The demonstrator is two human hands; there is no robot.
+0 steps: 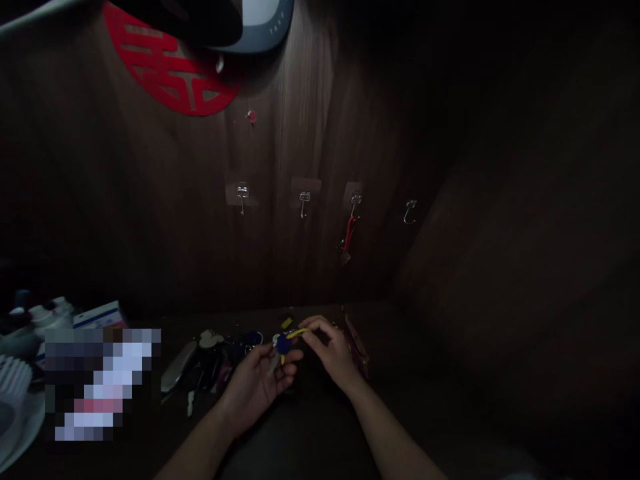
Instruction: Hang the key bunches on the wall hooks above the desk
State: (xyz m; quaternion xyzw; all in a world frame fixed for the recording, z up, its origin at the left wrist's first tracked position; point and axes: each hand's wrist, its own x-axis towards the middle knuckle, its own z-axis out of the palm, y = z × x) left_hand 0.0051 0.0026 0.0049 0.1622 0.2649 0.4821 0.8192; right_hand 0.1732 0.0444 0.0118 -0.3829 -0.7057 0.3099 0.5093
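In the lower middle of the frame both forearms rise from the bottom edge and lean inward. The left hand point(257, 389) is palm up, its fingers loosely curled around a blue-headed key point(283, 343); whether its grip bears on the key, I cannot tell. The right hand point(334, 352) comes over from the right, its grip closed in a thumb-and-finger pinch on a yellow strap point(299, 333) beside the blue head. A heap of keys point(207, 365) lies on the worktop point(270, 450) just left of the left hand, partly covered by it. The right hand partly hides a reddish item point(359, 343). Across the centre are four wall hooks point(304, 200), the third carrying a red cord point(350, 233).
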